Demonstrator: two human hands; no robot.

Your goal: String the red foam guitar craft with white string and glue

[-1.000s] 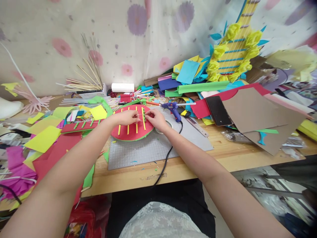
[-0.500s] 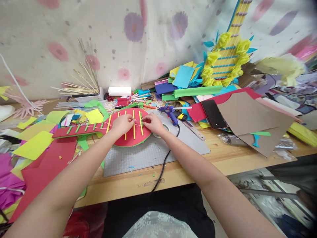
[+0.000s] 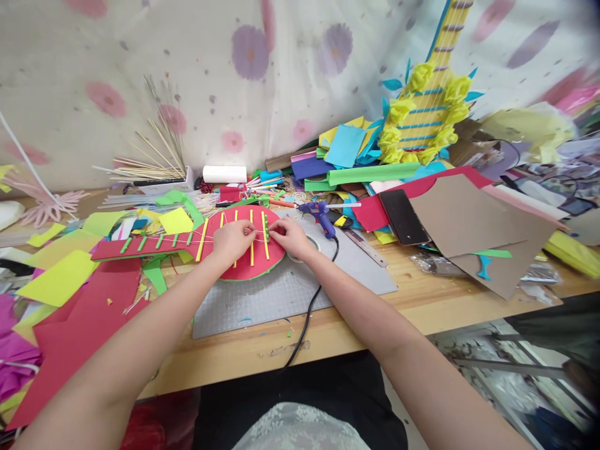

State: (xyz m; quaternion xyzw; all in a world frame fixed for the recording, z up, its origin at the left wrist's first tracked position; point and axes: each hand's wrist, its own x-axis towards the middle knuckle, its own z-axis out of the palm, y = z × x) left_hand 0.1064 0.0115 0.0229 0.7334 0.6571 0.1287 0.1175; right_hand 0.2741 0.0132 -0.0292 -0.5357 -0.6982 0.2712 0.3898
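A red craft guitar [image 3: 244, 265] with yellow strips across its round body lies on the grey cutting mat [image 3: 225, 319]. Its neck [image 3: 154, 244] points left and carries short green bars. Over the body, my left hand [image 3: 233, 240] pinches a thin white string [image 3: 201, 237] that runs along the neck. My right hand [image 3: 289, 236] is closed at the body's right end, fingertips by the green beaded strip [image 3: 266, 228]; the string seems to reach them, though the fingers hide its end.
Behind my right hand lies a blue glue gun [image 3: 321, 215], its black cord [image 3: 307, 325] crossing the mat. A metal ruler [image 3: 368, 247], a phone [image 3: 403, 215] and brown card [image 3: 478, 225] are to the right. A yellow craft guitar [image 3: 426, 119] stands at the back. Paper scraps [image 3: 59, 275] cover the left.
Both hands stay almost in place over the guitar's right end, with small finger shifts along the string. The view has shifted slightly, and the neck sits a little further left.
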